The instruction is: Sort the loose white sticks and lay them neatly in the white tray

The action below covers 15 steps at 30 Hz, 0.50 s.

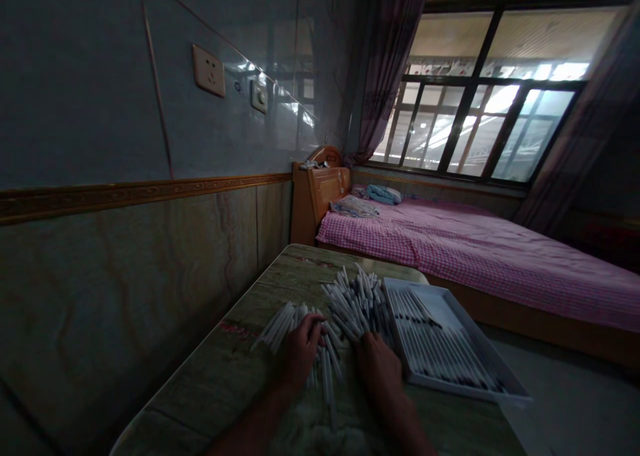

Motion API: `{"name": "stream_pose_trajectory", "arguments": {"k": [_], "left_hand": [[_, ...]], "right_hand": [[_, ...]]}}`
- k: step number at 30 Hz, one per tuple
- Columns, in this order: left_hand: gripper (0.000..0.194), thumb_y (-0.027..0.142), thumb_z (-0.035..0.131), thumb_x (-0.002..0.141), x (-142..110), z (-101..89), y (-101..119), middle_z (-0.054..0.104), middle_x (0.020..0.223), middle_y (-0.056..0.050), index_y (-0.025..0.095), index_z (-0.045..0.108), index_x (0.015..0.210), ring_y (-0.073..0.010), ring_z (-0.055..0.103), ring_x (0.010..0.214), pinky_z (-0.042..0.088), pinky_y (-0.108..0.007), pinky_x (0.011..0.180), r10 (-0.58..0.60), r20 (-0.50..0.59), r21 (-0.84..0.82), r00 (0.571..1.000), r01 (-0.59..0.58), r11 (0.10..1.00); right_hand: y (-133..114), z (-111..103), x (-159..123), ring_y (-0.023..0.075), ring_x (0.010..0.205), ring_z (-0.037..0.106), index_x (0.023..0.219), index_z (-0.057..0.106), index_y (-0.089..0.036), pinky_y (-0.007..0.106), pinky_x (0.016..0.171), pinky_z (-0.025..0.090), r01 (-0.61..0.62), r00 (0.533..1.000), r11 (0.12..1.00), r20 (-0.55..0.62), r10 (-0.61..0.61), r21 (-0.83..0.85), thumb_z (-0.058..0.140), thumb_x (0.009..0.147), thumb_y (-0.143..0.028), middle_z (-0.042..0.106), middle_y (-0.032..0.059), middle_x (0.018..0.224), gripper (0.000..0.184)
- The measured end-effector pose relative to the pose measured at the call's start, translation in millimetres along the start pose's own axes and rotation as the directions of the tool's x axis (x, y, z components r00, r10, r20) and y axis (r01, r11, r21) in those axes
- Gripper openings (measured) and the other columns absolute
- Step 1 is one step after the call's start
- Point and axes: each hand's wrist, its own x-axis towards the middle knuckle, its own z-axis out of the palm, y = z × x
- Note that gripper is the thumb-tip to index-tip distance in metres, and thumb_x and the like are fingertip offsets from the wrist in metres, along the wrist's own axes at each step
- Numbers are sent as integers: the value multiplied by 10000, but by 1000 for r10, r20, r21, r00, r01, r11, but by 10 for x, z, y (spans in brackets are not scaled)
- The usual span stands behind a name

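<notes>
A heap of thin white sticks point(350, 303) lies on a marbled green table point(225, 376). My left hand point(300, 349) rests palm down on the near left part of the heap, fingers curled over several sticks. My right hand point(377, 366) lies palm down beside it, its fingers pressed into the heap next to a white tray point(495, 366). The tray holds a row of the same sticks laid side by side.
A tiled wall point(125, 256) runs close along the table's left edge. Behind the table stands a bed point(475, 256) with a pink checked sheet and a wooden headboard, under a barred window point(480, 109). Bare floor lies to the right.
</notes>
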Motion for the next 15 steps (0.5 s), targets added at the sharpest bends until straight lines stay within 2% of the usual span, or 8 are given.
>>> {"name": "stream_pose_trajectory", "arguments": {"k": [4, 6, 8, 11, 15], "left_hand": [[247, 355, 450, 827, -16, -23, 74, 691, 742, -24, 204, 621, 920, -168, 655, 616, 480, -264, 593, 46, 31, 20, 998, -47, 999], [248, 361, 473, 818, -25, -38, 105, 703, 778, -35, 204, 634, 924, -187, 668, 672, 481, -274, 623, 51, 33, 46, 998, -52, 998], [269, 377, 494, 816, -36, -47, 119, 711, 815, -39, 206, 644, 960, -198, 671, 718, 480, -281, 650, 62, 58, 54, 996, -65, 996], [306, 404, 504, 824, -52, -36, 100, 702, 774, -26, 202, 645, 1005, -196, 654, 703, 471, -284, 664, 68, 90, 25, 994, -71, 997], [314, 429, 523, 811, -50, 13, 48, 653, 688, -4, 180, 636, 965, -170, 599, 620, 446, -262, 587, 40, 125, -99, 991, -28, 995]], "right_hand": [[54, 112, -9, 182, 813, 664, 906, 607, -189, 232, 592, 389, -21, 997, 996, -68, 27, 91, 361, 951, -242, 676, 70, 930, 256], [82, 178, -28, 179, 806, 660, 894, 602, -192, 229, 610, 396, 17, 991, 985, -132, 5, 170, 364, 955, -253, 679, 59, 889, 253], [98, 244, -51, 174, 796, 655, 893, 602, -195, 228, 639, 412, 104, 976, 956, -214, -44, 275, 373, 952, -265, 680, 55, 865, 247], [92, 321, -81, 164, 765, 644, 896, 606, -204, 228, 672, 438, 273, 931, 866, -341, -129, 418, 389, 938, -274, 676, 46, 850, 232], [34, 360, -104, 168, 793, 644, 947, 608, -209, 238, 701, 463, 414, 891, 754, -396, -221, 510, 419, 918, -261, 674, 43, 882, 198]]}}
